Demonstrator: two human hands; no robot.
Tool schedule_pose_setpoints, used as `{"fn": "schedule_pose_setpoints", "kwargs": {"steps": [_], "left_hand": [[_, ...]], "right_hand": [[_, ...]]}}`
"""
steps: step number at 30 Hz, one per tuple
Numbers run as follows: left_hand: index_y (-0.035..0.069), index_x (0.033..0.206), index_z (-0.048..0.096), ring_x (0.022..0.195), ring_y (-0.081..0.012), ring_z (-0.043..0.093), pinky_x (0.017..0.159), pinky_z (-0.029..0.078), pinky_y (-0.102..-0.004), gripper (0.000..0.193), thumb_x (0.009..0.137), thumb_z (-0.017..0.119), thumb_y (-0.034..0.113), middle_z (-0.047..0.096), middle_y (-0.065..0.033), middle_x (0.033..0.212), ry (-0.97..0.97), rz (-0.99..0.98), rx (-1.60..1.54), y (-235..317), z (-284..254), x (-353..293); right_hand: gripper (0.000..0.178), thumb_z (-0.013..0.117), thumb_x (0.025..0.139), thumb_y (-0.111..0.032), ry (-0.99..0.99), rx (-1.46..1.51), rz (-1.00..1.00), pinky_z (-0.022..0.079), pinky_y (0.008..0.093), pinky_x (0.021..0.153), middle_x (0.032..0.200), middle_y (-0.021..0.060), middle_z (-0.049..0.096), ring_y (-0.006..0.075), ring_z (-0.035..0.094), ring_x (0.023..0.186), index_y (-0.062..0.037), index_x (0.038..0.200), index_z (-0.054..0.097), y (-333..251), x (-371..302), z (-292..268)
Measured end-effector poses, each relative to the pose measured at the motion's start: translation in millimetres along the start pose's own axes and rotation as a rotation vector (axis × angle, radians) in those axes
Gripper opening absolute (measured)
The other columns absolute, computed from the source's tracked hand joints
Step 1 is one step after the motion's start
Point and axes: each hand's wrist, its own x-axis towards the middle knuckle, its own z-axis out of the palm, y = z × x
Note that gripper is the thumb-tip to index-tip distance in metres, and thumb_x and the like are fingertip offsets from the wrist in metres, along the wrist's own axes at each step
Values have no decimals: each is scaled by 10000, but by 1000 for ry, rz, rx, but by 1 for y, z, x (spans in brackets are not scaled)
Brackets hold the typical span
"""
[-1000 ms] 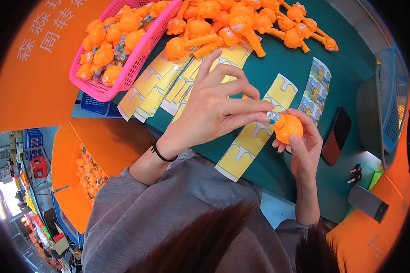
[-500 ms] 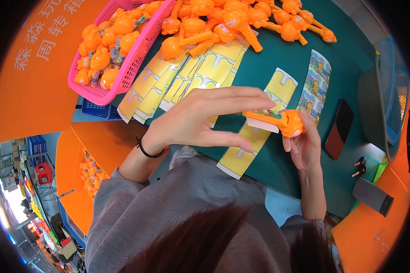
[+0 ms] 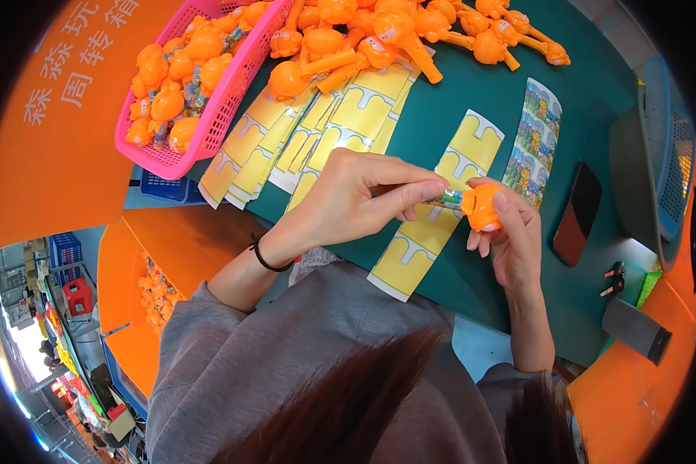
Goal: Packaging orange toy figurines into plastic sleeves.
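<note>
My right hand grips the round head of an orange plastic toy with a short handle. My left hand pinches that handle between thumb and fingers; a colourful printed sticker is wrapped on it, partly hidden by the fingertips. Beneath the toy lies a yellow sticker strip with white cut-out outlines, slanting across the green table. To its right is a strip of colourful printed stickers, its near end close to my right hand.
Loose orange toys are heaped at the back, beside fanned yellow strips. A pink basket of stickered toys stands at the left. On the right are a phone, keys, a grey cylinder and a dark bin.
My left hand has closed from a wide spread onto the toy's handle. The pale sticker flap that hung off the handle is now wrapped round it.
</note>
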Motion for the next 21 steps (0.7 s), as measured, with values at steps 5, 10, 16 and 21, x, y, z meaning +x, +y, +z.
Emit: {"fn": "schedule_pose_setpoints", "kwargs": {"steps": [5,10,16,21], "left_hand": [[9,1048,713,748,-97,661,657,524,-235,186,888,661,91,723,-91,866,27,62,90,-7,13,-11],[-12,1079,686,788,-94,628,717,504,-247,209,938,590,109,709,-81,873,64,-151,-117,-10,-15,-28],[-2,1116,630,951,-282,624,848,483,-365,218,940,530,80,648,-146,1048,998,184,674,22,-146,-46],[4,1110,637,1089,-323,551,961,412,-408,221,918,583,100,584,-164,1186,1050,228,1153,-3,-180,-51]], "right_hand": [[400,561,930,-229,-34,-163,-110,445,177,435,841,124,658,129,609,528,86,1177,573,4,0,9],[404,558,932,-235,-213,-198,-76,500,232,543,913,137,651,156,631,637,77,1190,572,3,7,17],[496,727,810,-254,267,-1407,-808,417,380,941,1153,123,565,293,537,1079,-59,1238,569,-22,58,-19],[393,772,715,-179,194,-1335,-535,345,404,992,1206,144,499,340,457,1139,-40,1023,572,-17,75,-31]]}}
